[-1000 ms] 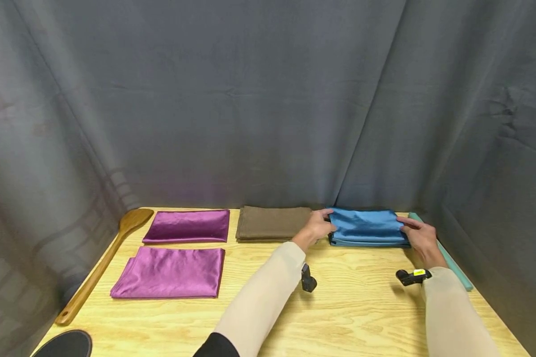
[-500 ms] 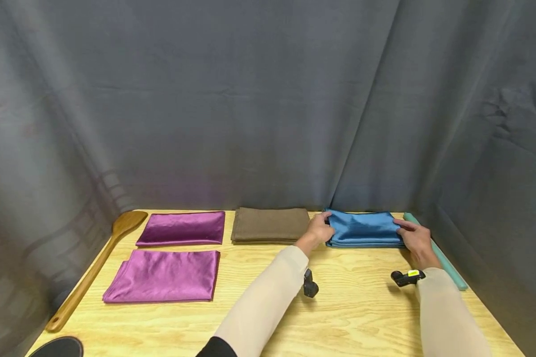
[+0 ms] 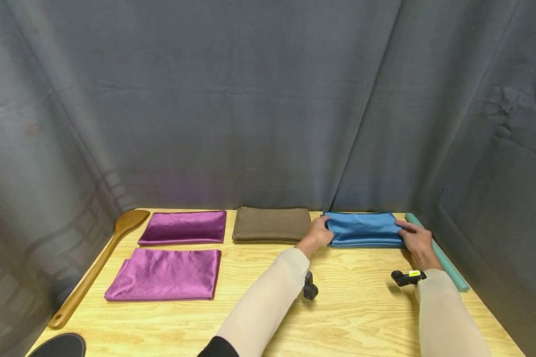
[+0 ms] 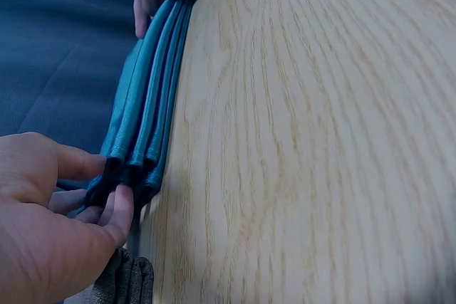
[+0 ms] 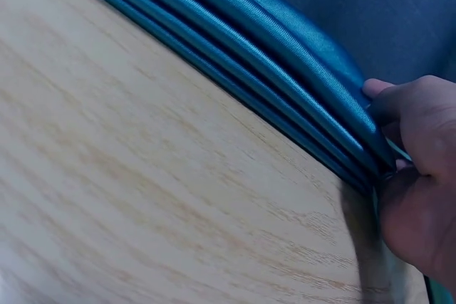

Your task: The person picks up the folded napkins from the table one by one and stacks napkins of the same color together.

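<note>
A shiny blue cloth (image 3: pixel 364 229), folded into a flat stack of several layers, lies at the back right of the table. My left hand (image 3: pixel 320 233) pinches its left end; in the left wrist view the thumb and fingers close on the ends of the folds (image 4: pixel 146 97). At the opposite end my right hand (image 3: pixel 420 245) grips the right edge, with fingertips on top and the thumb at the near side. The right wrist view shows the layered near edge (image 5: pixel 249 44) running into this hand (image 5: pixel 427 169), which partly hides the corner.
Left of the blue stack lies a folded brown cloth (image 3: pixel 272 225), close to my left hand. Two purple cloths (image 3: pixel 183 228) (image 3: pixel 167 275) and a wooden spatula (image 3: pixel 91 272) lie farther left. A green stick (image 3: pixel 448 265) runs beside my right wrist. Grey curtain (image 3: pixel 250 109) borders the table.
The blue cloth has shifted slightly left with both hands at its ends. Its back left corner now lies lower and its top looks flatter. The head view has also moved a little.
</note>
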The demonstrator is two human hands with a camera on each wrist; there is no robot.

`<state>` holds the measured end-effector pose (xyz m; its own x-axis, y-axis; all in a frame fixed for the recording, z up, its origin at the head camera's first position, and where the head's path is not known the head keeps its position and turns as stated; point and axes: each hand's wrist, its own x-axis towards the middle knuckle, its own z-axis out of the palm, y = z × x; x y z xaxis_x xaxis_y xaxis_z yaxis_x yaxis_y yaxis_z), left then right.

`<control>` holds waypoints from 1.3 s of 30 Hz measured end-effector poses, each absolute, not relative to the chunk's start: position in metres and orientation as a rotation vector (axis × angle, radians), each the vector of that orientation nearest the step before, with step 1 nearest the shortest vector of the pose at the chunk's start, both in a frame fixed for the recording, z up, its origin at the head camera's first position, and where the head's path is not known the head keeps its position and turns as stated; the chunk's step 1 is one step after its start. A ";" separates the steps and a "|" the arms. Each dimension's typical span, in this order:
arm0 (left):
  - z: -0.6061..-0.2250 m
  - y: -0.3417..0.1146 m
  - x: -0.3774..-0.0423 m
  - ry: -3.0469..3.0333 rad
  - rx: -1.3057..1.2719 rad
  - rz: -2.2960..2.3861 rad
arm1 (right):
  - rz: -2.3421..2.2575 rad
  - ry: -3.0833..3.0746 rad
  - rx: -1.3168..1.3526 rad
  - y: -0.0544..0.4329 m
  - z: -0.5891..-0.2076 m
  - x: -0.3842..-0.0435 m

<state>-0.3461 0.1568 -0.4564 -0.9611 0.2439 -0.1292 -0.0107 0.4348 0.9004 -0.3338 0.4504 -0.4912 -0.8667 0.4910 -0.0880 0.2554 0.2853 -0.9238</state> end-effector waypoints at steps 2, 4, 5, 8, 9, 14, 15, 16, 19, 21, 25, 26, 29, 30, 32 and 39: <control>-0.456 0.157 -0.345 2.463 0.202 1.528 | 1.617 -2.343 -0.692 0.451 -0.492 -0.334; -0.456 0.157 -0.345 2.474 0.200 1.515 | 1.618 -2.348 -0.693 0.452 -0.493 -0.334; -0.456 0.157 -0.345 2.479 0.197 1.506 | 1.609 -2.349 -0.692 0.452 -0.493 -0.335; -0.456 0.159 -0.345 2.487 0.189 1.490 | 1.563 -2.363 -0.682 0.453 -0.495 -0.335; -0.456 0.159 -0.344 2.487 0.189 1.487 | 1.547 -2.372 -0.677 0.453 -0.496 -0.335; -0.456 0.162 -0.340 2.489 0.185 1.466 | 1.519 -2.407 -0.659 0.454 -0.497 -0.329; -0.456 0.162 -0.340 2.485 0.184 1.469 | 1.522 -2.411 -0.659 0.454 -0.496 -0.328; -0.456 0.162 -0.340 2.484 0.186 1.467 | 1.528 -2.413 -0.662 0.454 -0.496 -0.328; -0.454 0.160 -0.341 2.467 0.202 1.471 | 1.493 -2.433 -0.667 0.451 -0.493 -0.327; -0.452 0.157 -0.342 2.474 0.225 1.447 | 1.440 -2.456 -0.653 0.448 -0.490 -0.328; -0.446 0.145 -0.345 2.504 0.325 1.399 | 1.239 -2.507 -0.628 0.443 -0.479 -0.328; -0.445 0.141 -0.347 2.521 0.353 1.395 | 1.193 -2.513 -0.622 0.441 -0.475 -0.327; -0.442 0.124 -0.348 2.508 0.442 1.420 | 1.124 -2.505 -0.613 0.435 -0.464 -0.324; -0.441 0.118 -0.347 2.493 0.471 1.440 | 1.138 -2.499 -0.600 0.432 -0.461 -0.323; -0.438 0.104 -0.345 2.472 0.528 1.454 | 1.165 -2.485 -0.548 0.425 -0.454 -0.319; -0.426 0.044 -0.330 2.377 0.655 1.541 | 1.188 -2.516 -0.181 0.388 -0.436 -0.297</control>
